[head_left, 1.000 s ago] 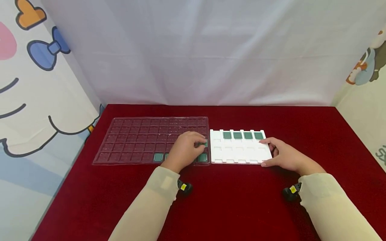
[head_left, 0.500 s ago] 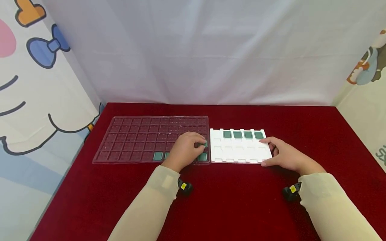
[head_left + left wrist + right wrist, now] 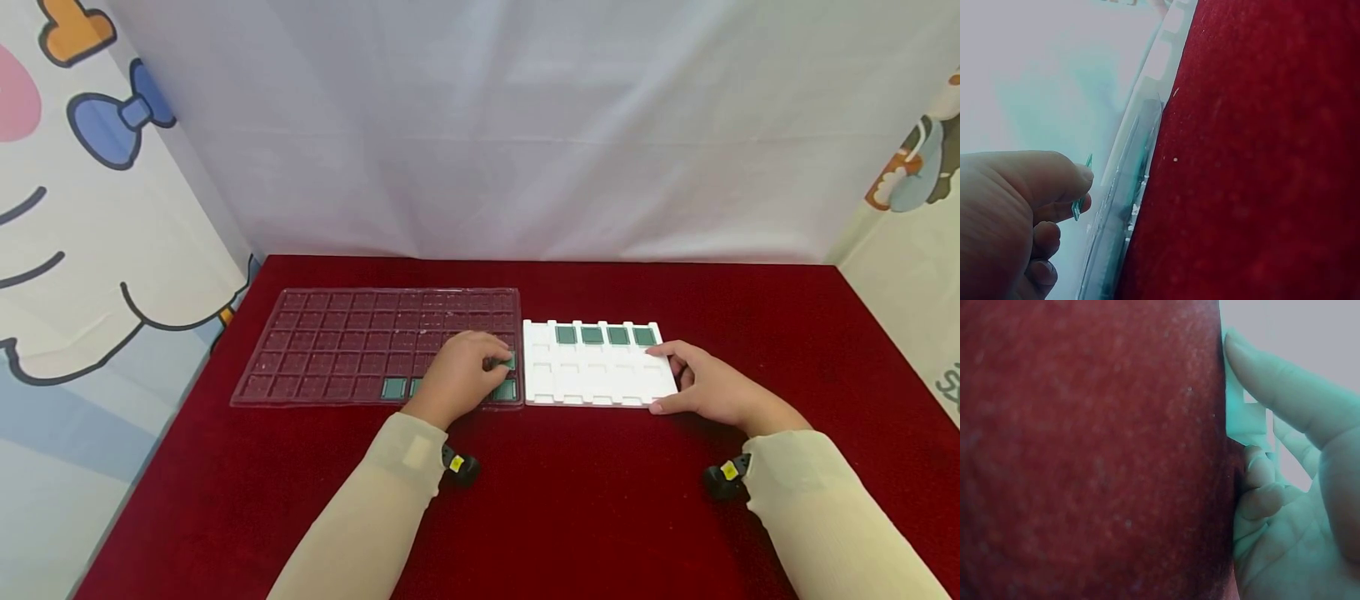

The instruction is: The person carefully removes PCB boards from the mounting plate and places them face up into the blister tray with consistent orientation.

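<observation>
My left hand [image 3: 459, 371] is over the right end of a clear plastic compartment tray [image 3: 322, 342]. It pinches a thin green square chip [image 3: 1079, 207] between thumb and index finger; in the left wrist view the chip stands nearly on edge. Several more green chips [image 3: 393, 388] lie in the tray's front row, partly hidden by this hand. Beside it sits a white slotted tray [image 3: 592, 379], its back row bearing several green chips [image 3: 618, 336]. My right hand [image 3: 701, 383] holds that tray's right end, thumb at the near corner and index finger farther back.
A dark red cloth [image 3: 585, 500] covers the table beneath both trays. Behind it hangs a white curtain [image 3: 525, 142], and printed cartoon panels [image 3: 112, 250] stand at the sides. Each wrist wears a small black camera [image 3: 723, 479].
Both hands stay almost in place. The left hand and its pinched chip have dipped very slightly towards me; the trays look unmoved.
</observation>
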Action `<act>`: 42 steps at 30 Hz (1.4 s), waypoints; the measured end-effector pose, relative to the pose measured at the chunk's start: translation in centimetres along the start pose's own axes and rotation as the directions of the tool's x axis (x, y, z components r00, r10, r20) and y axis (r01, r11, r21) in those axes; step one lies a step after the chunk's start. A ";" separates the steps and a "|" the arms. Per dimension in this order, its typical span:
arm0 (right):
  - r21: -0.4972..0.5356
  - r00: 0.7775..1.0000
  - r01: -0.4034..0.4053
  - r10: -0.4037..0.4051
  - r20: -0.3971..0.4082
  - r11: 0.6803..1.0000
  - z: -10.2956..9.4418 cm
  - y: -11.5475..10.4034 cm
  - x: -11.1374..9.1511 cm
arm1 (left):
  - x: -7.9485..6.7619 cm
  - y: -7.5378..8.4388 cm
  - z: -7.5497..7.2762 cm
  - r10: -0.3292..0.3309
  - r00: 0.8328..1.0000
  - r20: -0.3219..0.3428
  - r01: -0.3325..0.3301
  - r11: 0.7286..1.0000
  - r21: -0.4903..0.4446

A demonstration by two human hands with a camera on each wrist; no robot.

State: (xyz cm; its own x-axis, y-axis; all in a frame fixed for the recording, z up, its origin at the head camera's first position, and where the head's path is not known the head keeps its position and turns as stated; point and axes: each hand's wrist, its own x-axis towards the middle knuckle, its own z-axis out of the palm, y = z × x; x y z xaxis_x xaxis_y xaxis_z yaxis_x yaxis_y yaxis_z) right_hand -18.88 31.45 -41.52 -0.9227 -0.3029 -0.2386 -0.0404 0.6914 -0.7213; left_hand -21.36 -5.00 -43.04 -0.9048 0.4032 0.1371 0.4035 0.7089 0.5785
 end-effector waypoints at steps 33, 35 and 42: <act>-0.017 1.000 -0.011 0.011 -0.005 1.000 -0.1 0.1 0.0 | 0.3 -0.4 0.6 0.006 1.000 0.030 -0.006 1.000 0.016; -0.012 1.000 -0.003 0.003 -0.003 1.000 -0.1 0.1 0.0 | 0.3 -0.5 0.6 0.003 1.000 0.029 -0.003 1.000 0.015; -0.021 1.000 -0.009 0.009 -0.001 1.000 0.0 0.1 0.1 | 0.1 -0.5 0.5 -0.002 1.000 0.023 0.002 1.000 0.014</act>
State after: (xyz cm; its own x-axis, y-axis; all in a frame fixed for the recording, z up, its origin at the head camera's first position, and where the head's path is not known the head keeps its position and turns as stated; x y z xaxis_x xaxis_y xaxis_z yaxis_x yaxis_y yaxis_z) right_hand -18.97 31.54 -41.62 -0.9236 -0.2955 -0.2443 -0.0398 0.7077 -0.7054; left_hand -21.58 -5.04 -43.72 -0.9023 0.4148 0.1177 0.4039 0.7178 0.5672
